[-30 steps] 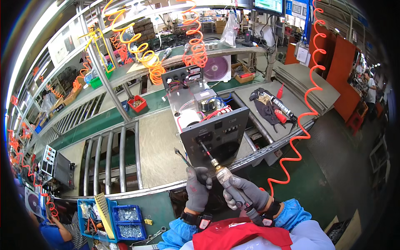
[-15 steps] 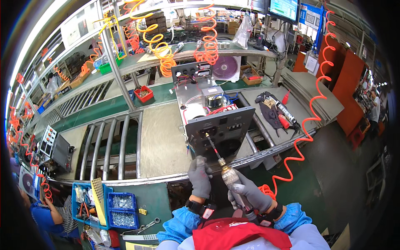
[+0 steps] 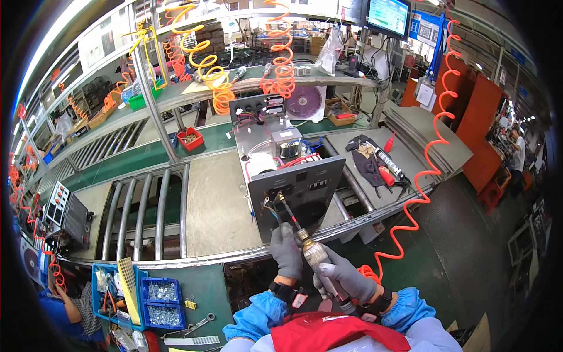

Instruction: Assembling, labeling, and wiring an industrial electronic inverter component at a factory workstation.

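Observation:
In my gloved right hand (image 3: 349, 274) is a pneumatic screwdriver (image 3: 315, 253), its long bit slanting up and away from me. A small brass-coloured piece (image 3: 281, 198) sits at the bit's tip, in front of the dark panel (image 3: 316, 186) of an open electrical unit. My left hand (image 3: 287, 253), also gloved, is closed beside the bit. From its fingers a thin wire (image 3: 273, 212) rises to a ring terminal near the panel; whether they touch is unclear. Behind the panel lie a transformer (image 3: 288, 148), a white cylinder (image 3: 261, 166) and coloured wires.
The unit stands on a roller conveyor (image 3: 159, 214). To its right lie dark gloves (image 3: 366, 158) and a caulking-type tube (image 3: 392, 165). A coiled red air hose (image 3: 419, 202) hangs at the right. Blue bins of small hardware (image 3: 162, 302) and a wrench (image 3: 199, 322) sit at lower left.
My left hand has moved up and nearer to the panel, and a wire with a ring terminal now shows above its fingers. The view has shifted slightly; the screwdriver stays in my right hand.

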{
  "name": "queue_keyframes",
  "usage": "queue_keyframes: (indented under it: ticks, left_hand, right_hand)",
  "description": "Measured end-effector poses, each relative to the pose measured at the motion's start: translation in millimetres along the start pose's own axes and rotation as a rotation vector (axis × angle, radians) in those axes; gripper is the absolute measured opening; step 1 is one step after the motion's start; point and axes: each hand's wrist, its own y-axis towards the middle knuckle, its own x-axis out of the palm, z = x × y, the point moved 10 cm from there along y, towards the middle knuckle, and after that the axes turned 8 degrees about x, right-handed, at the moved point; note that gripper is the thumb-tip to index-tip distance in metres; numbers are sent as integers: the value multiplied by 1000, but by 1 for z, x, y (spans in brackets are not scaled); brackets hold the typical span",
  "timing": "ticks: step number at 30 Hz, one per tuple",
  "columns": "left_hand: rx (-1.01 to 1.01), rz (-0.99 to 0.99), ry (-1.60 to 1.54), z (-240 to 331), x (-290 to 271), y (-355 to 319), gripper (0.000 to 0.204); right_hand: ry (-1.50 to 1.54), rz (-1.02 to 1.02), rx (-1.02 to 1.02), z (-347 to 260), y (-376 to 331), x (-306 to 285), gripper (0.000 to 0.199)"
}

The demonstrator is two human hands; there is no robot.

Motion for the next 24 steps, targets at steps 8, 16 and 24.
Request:
queue_keyframes:
  ticks: [8, 16, 24]
  left_hand:
    - [146, 33, 138, -18, -10, -1, 33]
    - [163, 11, 141, -25, 1, -3, 36]
    - [108, -28, 30, -55, 10, 3, 35]
  right_hand:
    - [79, 3, 31, -4, 1, -11, 60]
    - [110, -9, 56, -5, 7, -20, 54]
    - [75, 29, 67, -6, 15, -24, 49]
